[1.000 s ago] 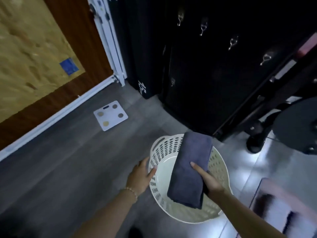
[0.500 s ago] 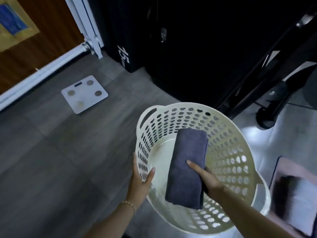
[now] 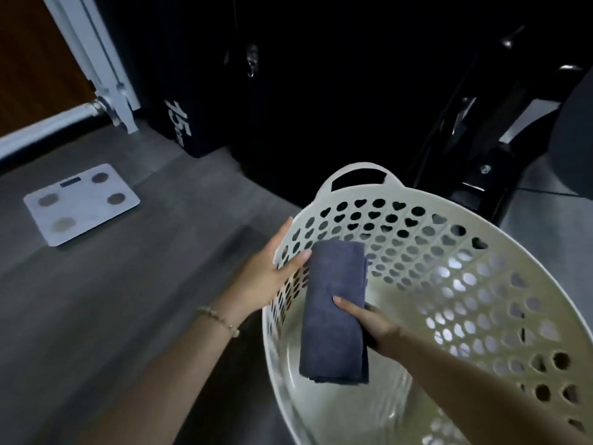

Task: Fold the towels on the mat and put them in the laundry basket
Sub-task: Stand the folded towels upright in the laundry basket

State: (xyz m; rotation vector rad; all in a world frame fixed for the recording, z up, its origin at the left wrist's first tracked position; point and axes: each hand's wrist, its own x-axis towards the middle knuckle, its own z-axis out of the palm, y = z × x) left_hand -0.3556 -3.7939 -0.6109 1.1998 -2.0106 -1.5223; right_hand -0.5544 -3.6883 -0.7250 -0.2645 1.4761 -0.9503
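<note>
Your right hand (image 3: 375, 326) holds the folded towel (image 3: 333, 309) inside the mouth of the laundry basket (image 3: 449, 284). The thumb lies straight across the top of the cloth and the other fingers are tucked under it, out of sight, so the towel is pinched between them. The towel is dark grey-blue, folded into a long narrow pad, with its far end towards the basket's left wall and its near end hanging over the pale bottom. You cannot tell from here whether it touches the bottom.

Your left hand (image 3: 266, 271) grips the basket's left rim. The fingers run close together up the outside of the wall while the thumb crosses the rim to the inside, its tip just beside the towel's far corner. A beaded bracelet (image 3: 218, 319) sits on that wrist.

The basket is cream plastic pierced with heart-shaped holes, its handle on the far side, and it stands on the grey floor (image 3: 128, 284). To the left, well apart, lies a white bathroom scale (image 3: 81, 203). Behind it stands a black box marked "15" (image 3: 179, 126), set against dark cabinets — little detail shows there.
</note>
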